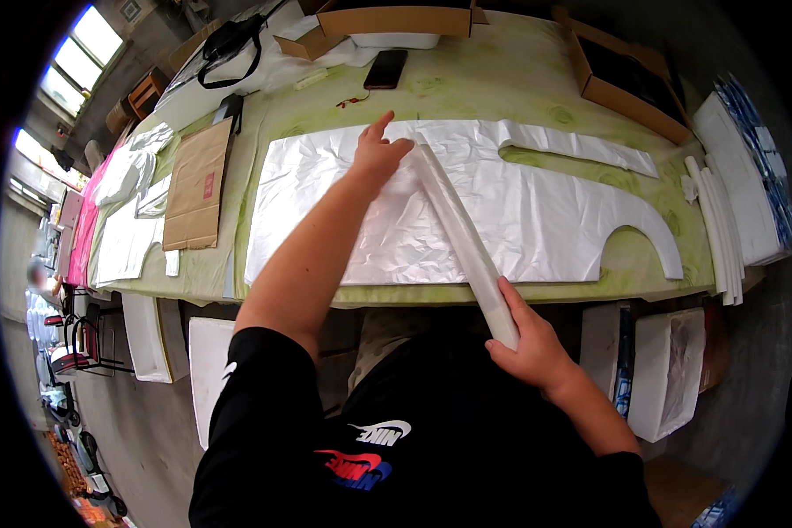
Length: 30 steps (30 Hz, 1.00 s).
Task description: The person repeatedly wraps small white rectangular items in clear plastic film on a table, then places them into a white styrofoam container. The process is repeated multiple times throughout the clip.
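Positioning the white strip (458,231) over the silvery sheet (537,220), we judge.
Our right hand (533,345) clasps it, our left hand (382,158) spreads wide; aligning seems next.

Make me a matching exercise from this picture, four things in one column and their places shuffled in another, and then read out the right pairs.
Things
1. right hand
2. dark phone
3. left hand
4. flat brown cardboard

Places
A. lying to the left of the silvery-white sheet
B. by the far end of the long white strip
C. on the green cloth, beyond the sheet
D. gripping the strip's near end

Right pairs: 1-D, 2-C, 3-B, 4-A
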Motion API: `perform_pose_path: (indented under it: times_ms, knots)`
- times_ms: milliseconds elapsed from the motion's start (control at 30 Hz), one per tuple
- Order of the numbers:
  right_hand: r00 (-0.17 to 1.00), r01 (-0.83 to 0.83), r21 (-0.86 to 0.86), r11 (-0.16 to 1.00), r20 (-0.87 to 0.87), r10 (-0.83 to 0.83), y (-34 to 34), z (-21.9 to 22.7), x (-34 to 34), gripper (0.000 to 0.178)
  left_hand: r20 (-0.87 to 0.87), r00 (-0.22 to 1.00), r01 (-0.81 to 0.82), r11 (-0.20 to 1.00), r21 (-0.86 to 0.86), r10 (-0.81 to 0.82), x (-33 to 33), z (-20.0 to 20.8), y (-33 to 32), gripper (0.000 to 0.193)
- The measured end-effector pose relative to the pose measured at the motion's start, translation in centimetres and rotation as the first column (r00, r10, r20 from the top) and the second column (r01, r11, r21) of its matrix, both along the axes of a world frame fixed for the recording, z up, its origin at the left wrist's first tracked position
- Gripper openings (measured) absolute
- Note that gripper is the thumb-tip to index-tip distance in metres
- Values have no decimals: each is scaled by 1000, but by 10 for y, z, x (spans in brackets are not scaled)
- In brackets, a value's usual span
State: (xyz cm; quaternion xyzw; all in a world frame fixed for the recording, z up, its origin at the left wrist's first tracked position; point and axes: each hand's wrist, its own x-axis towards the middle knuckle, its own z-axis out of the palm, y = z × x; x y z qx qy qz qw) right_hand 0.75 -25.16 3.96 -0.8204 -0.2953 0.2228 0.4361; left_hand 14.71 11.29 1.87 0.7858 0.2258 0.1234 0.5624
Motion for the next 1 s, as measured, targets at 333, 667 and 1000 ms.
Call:
perform_pose_path:
  times_ms: [333,667,1000]
  knots:
    - [997,1,18,1000,-79,0,-11,1,0,94,-335,894,236,948,-213,-298,17,23,7,49]
    - [998,-5,-148,989,-68,-5,-30,14,-8,100,-381,905,194,981,-26,-189,20,5,3,29]
    - [957,-6,-405,914,-267,-112,-168,31,-82,86,-154,985,52,710,702,80,-7,-20,-55,38]
